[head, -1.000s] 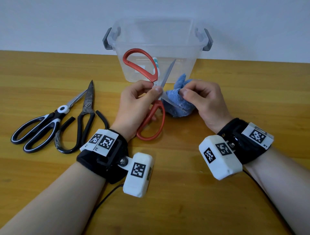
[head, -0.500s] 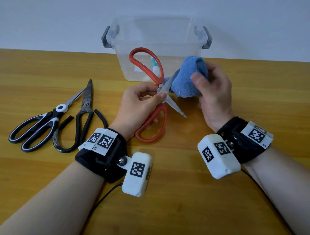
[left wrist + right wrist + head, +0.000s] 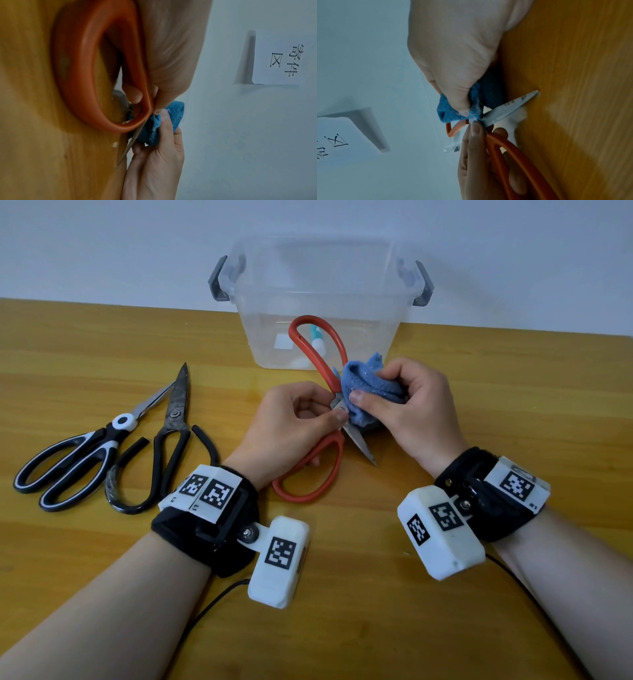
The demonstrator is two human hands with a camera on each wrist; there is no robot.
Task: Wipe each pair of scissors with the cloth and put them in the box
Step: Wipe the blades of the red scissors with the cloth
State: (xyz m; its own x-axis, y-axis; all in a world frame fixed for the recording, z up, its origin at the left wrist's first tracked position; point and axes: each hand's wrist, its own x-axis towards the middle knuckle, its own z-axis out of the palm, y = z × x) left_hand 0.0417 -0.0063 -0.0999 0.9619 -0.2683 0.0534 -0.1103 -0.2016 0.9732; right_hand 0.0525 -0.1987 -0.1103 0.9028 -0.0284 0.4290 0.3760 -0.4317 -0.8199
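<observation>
Head view: left hand (image 3: 294,422) pinches the orange-handled steel scissors (image 3: 322,419) at the pivot w/ thumb and fingers, blades spread wide, probably so each blade can be wiped alone. One blade points near-right, tip by the wooden table (image 3: 445,628). Right hand (image 3: 407,409) has fingers curled round the bunched blue terry cloth (image 3: 363,385), pressed on the far blade just right of the pivot. Clear plastic box w/ grey latches (image 3: 370,344) stands far centre, close for the drop-in; something small and white lies inside. Black-and-white-handled scissors (image 3: 78,457) and dark iron shears (image 3: 164,446) lie left, touching, prob. not yet wiped. Plain pale wall (image 3: 102,244) behind; wrist views show a paper sign on it.
</observation>
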